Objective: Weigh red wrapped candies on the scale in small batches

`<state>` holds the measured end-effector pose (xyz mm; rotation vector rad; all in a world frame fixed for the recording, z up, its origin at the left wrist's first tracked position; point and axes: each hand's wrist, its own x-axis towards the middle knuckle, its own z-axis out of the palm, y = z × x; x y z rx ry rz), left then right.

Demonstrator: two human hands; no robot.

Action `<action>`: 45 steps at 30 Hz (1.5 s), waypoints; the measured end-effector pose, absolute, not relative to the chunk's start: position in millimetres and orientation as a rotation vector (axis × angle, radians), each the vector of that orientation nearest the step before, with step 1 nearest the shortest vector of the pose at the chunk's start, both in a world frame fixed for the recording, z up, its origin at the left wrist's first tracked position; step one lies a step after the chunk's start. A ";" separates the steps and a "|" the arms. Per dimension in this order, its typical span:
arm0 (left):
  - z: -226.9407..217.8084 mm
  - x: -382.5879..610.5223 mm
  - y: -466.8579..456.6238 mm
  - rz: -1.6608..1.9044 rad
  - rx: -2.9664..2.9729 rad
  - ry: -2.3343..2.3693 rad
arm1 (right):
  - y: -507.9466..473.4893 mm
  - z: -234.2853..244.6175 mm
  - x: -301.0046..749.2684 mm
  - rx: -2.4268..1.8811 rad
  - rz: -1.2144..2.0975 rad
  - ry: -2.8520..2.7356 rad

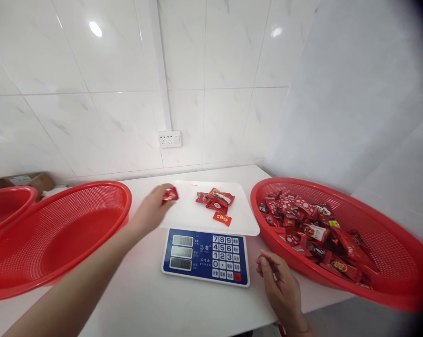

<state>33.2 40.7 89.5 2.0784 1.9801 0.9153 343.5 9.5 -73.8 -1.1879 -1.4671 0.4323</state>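
Note:
My left hand (151, 209) pinches a red-wrapped candy (170, 194) above the left side of the white weighing tray (183, 217). Several red snack packets (218, 199) lie piled on the tray, with a small flat red packet (222, 218) in front of them. Below the tray is the blue panel of the digital scale (205, 255), with its keypad and displays. My right hand (280, 285) rests beside the panel's right edge, fingers curled and thumb against them, with nothing visible in it.
On the right, a red basket (401, 234) holds many wrapped snacks (313, 229). A second red basket (109, 192) stands left of the scale, overlapping another red basket (8, 201). Behind them is a cardboard box (39, 181). A tiled wall with a socket (170, 139) bounds the white table (137, 299).

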 end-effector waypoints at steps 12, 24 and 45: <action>91.5 14.9 37.1 0.597 2.324 1.976 | 11.1 -76.5 343.4 -1.135 0.488 -1.399; 52.4 100.4 110.0 0.436 2.610 1.570 | 7.5 -64.2 343.1 -1.170 0.492 -1.379; 79.8 41.0 31.0 0.605 2.411 1.864 | 8.6 -68.4 344.1 -1.141 0.538 -1.370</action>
